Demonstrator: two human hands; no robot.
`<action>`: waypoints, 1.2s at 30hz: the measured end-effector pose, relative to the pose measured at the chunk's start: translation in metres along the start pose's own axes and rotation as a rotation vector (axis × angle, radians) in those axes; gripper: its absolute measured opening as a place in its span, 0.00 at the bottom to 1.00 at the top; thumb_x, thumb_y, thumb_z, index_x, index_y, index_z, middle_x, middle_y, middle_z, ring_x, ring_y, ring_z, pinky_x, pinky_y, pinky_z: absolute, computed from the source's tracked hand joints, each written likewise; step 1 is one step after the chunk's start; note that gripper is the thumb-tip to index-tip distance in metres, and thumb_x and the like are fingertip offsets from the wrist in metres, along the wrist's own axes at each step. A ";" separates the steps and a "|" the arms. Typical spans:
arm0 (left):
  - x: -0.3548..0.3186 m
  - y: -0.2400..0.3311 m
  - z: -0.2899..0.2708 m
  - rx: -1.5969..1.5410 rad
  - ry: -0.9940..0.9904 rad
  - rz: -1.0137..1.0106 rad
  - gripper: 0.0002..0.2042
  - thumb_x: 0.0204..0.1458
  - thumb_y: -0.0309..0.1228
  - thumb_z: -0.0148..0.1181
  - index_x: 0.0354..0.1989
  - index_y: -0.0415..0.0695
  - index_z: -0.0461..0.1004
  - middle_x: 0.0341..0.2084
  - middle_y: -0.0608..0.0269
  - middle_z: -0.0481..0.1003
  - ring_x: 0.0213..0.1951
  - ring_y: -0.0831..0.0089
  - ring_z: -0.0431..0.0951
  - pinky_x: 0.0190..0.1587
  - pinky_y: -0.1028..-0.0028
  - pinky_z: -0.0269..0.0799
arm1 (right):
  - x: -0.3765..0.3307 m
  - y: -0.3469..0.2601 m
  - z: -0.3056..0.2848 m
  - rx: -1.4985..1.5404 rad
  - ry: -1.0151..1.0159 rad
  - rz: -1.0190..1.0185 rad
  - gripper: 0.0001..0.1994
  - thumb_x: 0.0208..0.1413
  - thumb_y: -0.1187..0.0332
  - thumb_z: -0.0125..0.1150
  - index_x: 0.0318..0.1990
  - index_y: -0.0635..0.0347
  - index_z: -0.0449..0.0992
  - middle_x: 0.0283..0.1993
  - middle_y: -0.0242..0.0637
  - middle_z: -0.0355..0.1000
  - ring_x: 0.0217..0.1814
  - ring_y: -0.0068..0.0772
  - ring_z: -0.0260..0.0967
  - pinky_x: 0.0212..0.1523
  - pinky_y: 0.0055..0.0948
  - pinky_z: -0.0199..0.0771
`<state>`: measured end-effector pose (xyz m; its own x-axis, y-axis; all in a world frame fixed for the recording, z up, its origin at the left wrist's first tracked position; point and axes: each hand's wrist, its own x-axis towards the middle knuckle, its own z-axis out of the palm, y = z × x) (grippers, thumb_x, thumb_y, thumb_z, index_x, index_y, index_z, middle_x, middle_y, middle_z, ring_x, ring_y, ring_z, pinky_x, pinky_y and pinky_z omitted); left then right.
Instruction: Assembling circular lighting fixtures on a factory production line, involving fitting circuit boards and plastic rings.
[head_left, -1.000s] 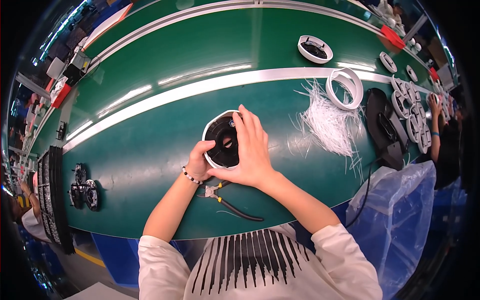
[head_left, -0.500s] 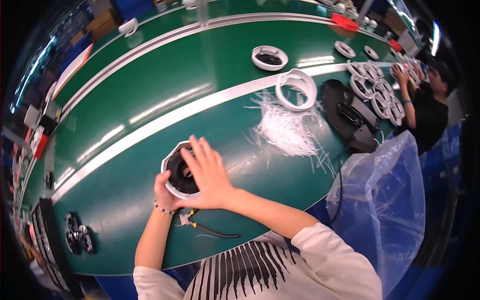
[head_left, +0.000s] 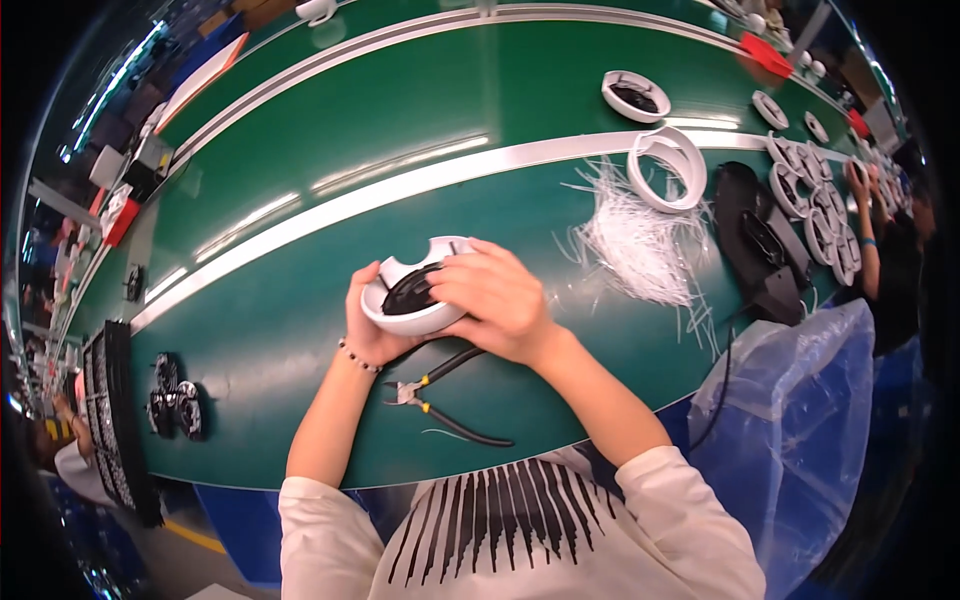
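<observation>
A white round housing (head_left: 420, 322) with a notched rim is held up over the green table, tilted so its inside shows. Inside it sits a round black insert (head_left: 405, 296). My left hand (head_left: 366, 322) is wrapped round the housing's left side, thumb on the rim. My right hand (head_left: 500, 302) grips the right side, its fingers curled over the rim and against the black insert; the fingertips are partly hidden. Below the hands lie side cutters (head_left: 406, 393) with black and yellow handles, their jaws pointing left. A thin white strip lies beside the lower handle.
Thin white plastic strips (head_left: 640, 245) form a pile at right, beside a white ring (head_left: 645, 190). Further right are a black curved part (head_left: 738, 215), several white housings (head_left: 820, 235) and a clear bag (head_left: 790, 410). Black parts (head_left: 165, 400) lie left. A co-worker's arm (head_left: 870, 255) shows far right.
The housing has been tipped from facing me to a slanted bowl-like pose. My right hand has moved from spread fingers over it to a grip on its right side. The view has shifted.
</observation>
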<state>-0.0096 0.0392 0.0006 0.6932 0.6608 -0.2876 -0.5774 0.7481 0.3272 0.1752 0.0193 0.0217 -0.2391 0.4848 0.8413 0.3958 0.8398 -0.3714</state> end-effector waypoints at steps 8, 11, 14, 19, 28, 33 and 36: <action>-0.002 0.004 -0.004 0.023 -0.006 -0.010 0.34 0.45 0.55 0.36 0.52 0.38 0.57 0.49 0.48 0.62 0.49 0.51 0.65 0.46 0.55 0.62 | 0.000 -0.001 0.011 0.029 0.066 0.053 0.19 0.22 0.68 0.70 0.28 0.61 0.73 0.32 0.34 0.73 0.36 0.35 0.70 0.40 0.32 0.69; -0.001 0.004 -0.003 0.008 0.012 -0.028 0.34 0.45 0.55 0.37 0.52 0.37 0.57 0.48 0.47 0.62 0.48 0.51 0.65 0.45 0.55 0.64 | 0.000 0.000 0.009 0.047 0.046 0.068 0.18 0.21 0.68 0.69 0.27 0.60 0.73 0.32 0.34 0.73 0.35 0.35 0.70 0.38 0.31 0.70; -0.002 0.012 -0.007 0.055 -0.071 -0.056 0.33 0.45 0.55 0.37 0.52 0.41 0.59 0.48 0.50 0.64 0.48 0.53 0.67 0.47 0.54 0.64 | 0.004 -0.004 0.005 0.032 0.030 0.047 0.20 0.22 0.69 0.70 0.30 0.60 0.74 0.34 0.35 0.73 0.36 0.35 0.70 0.38 0.31 0.69; 0.012 0.034 0.008 0.124 -0.151 0.136 0.30 0.45 0.53 0.39 0.50 0.40 0.62 0.43 0.52 0.69 0.40 0.58 0.72 0.30 0.61 0.74 | 0.003 -0.006 -0.002 -0.096 0.006 0.113 0.31 0.31 0.67 0.65 0.49 0.60 0.63 0.53 0.38 0.61 0.55 0.44 0.54 0.53 0.46 0.53; 0.119 0.112 0.017 0.509 0.414 0.581 0.23 0.52 0.38 0.44 0.53 0.38 0.51 0.50 0.49 0.59 0.49 0.54 0.65 0.49 0.54 0.63 | -0.003 0.054 -0.066 -0.690 0.278 0.549 0.28 0.37 0.64 0.60 0.49 0.60 0.63 0.60 0.47 0.48 0.64 0.56 0.34 0.59 0.52 0.34; 0.170 0.124 0.012 0.700 0.775 0.664 0.27 0.51 0.42 0.45 0.55 0.43 0.47 0.41 0.46 0.66 0.32 0.55 0.75 0.31 0.63 0.75 | -0.035 0.090 -0.092 -0.819 0.206 0.898 0.20 0.37 0.62 0.60 0.42 0.56 0.69 0.63 0.45 0.44 0.65 0.56 0.31 0.57 0.62 0.27; 0.159 0.125 0.015 1.058 0.846 0.617 0.36 0.49 0.46 0.47 0.60 0.45 0.36 0.42 0.42 0.66 0.24 0.58 0.77 0.24 0.68 0.75 | -0.043 0.104 -0.094 -0.829 0.156 0.984 0.18 0.37 0.63 0.59 0.40 0.54 0.71 0.63 0.41 0.45 0.66 0.54 0.30 0.55 0.66 0.25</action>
<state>0.0353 0.2366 0.0094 -0.2019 0.9651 -0.1667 0.1504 0.1987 0.9685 0.3104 0.0632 -0.0161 0.5478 0.7276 0.4129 0.7862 -0.2791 -0.5513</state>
